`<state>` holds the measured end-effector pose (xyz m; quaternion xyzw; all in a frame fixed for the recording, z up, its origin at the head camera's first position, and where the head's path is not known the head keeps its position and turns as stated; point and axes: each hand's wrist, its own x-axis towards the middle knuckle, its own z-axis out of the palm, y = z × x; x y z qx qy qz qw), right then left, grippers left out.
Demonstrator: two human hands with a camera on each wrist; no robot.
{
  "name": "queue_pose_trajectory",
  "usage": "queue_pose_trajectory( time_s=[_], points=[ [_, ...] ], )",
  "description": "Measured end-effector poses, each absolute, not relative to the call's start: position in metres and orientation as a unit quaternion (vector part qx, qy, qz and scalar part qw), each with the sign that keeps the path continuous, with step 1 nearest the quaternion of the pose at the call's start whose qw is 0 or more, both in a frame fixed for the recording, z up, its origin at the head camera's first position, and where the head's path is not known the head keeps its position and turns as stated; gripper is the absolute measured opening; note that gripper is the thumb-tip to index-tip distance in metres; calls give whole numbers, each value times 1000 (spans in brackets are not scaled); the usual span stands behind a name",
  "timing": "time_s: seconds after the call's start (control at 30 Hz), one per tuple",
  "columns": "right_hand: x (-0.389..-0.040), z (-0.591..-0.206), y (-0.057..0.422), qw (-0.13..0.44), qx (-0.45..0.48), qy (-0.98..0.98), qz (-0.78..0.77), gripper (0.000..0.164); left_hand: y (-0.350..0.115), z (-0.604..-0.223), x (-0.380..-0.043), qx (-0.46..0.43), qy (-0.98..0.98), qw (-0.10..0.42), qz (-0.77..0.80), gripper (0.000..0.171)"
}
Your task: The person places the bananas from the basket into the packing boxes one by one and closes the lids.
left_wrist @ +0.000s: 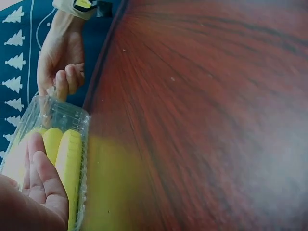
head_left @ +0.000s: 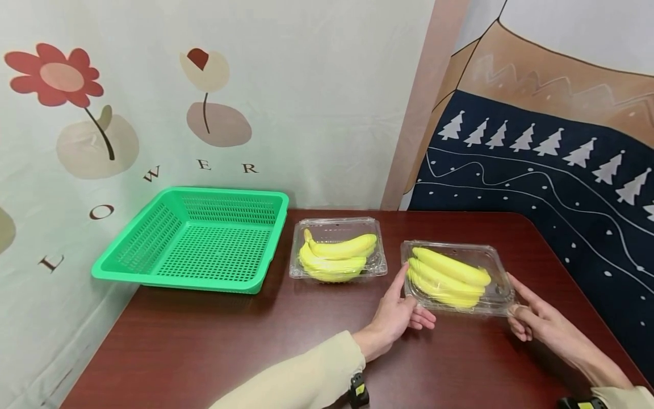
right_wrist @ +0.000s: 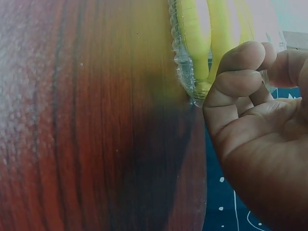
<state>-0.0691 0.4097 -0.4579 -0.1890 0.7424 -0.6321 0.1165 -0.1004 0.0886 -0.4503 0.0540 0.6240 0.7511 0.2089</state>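
Between both hands is a clear plastic container (head_left: pixel 498 284) with several yellow bananas (head_left: pixel 449 275) inside. My left hand (head_left: pixel 390 321) holds its left end, index finger along the side and thumb by the near corner; the other fingers extend free below. At the opposite end, my right hand (head_left: pixel 544 324) pinches the near right corner between thumb and index finger, its remaining fingers curled under. The right wrist view shows those curled fingers (right_wrist: pixel 240 82) close against the container's edge. The container tilts slightly, and its yellow reflection shows on the tabletop.
A second clear container (head_left: pixel 337 224) of bananas lies on the dark red table (head_left: pixel 306 352), left of the held one. Farther left stands a green slotted basket (head_left: pixel 179 280) with nothing in it. Patterned cloths (head_left: pixel 327 102) hang behind the table and along its right side.
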Motion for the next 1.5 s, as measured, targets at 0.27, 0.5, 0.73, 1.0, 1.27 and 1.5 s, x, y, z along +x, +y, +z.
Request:
queue_pose_trajectory(
  time_s=[0.27,0.5,0.73,1.0,1.27,1.5],
  points=[
    [-69,-457,410,119,-198,736,-637,68,89,-448,-99,45,618,216,755,81],
    [-69,-457,410,120,-190,745,-628,68,85,-454,-101,65,639,199,740,78],
    [-68,-455,411,109,-175,771,-602,67,76,-453,-111,88,664,202,715,73],
    [-70,-455,411,120,-193,756,-614,67,73,-449,-115,101,671,215,703,83],
    [-71,-454,410,128,-206,743,-624,66,80,-450,-113,70,672,180,715,88],
    [-70,-454,409,115,-201,753,-615,66,80,-454,-110,76,702,168,688,81]
  ],
)
